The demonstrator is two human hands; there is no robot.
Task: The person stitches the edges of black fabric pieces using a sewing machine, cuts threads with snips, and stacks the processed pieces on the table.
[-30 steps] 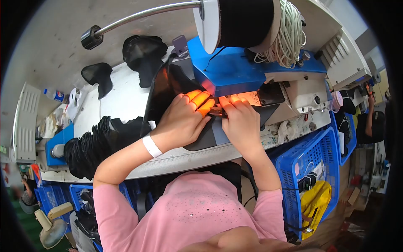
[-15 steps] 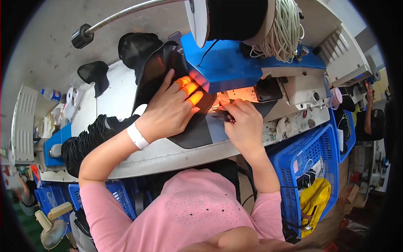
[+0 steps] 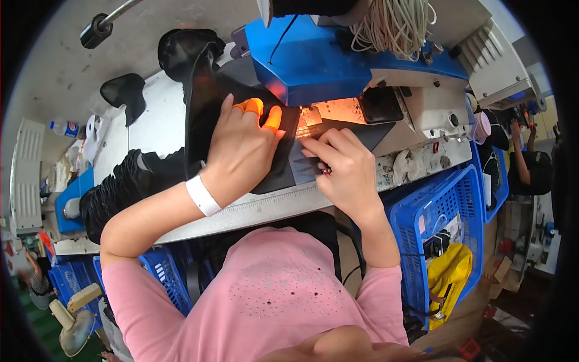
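Observation:
My left hand (image 3: 244,145), with orange finger covers and a white wristband, has its bent fingers on a black sheet-like piece (image 3: 202,114) that rises beside it. Its thumb lies close to the index finger, with the material at the fingertips. My right hand (image 3: 347,169) is closed around small dark thread snips (image 3: 326,171) with a red part; most of the handle is hidden in the palm. Its index finger and thumb tips are near the lit metal plate of the blue sewing machine (image 3: 307,69). Flat dark material (image 3: 277,181) lies under both hands.
A stack of black pieces (image 3: 132,187) lies to the left, and a loose black piece (image 3: 125,96) is farther back. A spool and coiled pale cord (image 3: 395,27) are above the machine. Blue baskets (image 3: 401,232) stand by the table's right side. A person (image 3: 534,166) is at far right.
The view has shifted, so the machine sits higher in it. My left hand's fingers are more bent and the black piece stands up more. The snips stay in my right hand.

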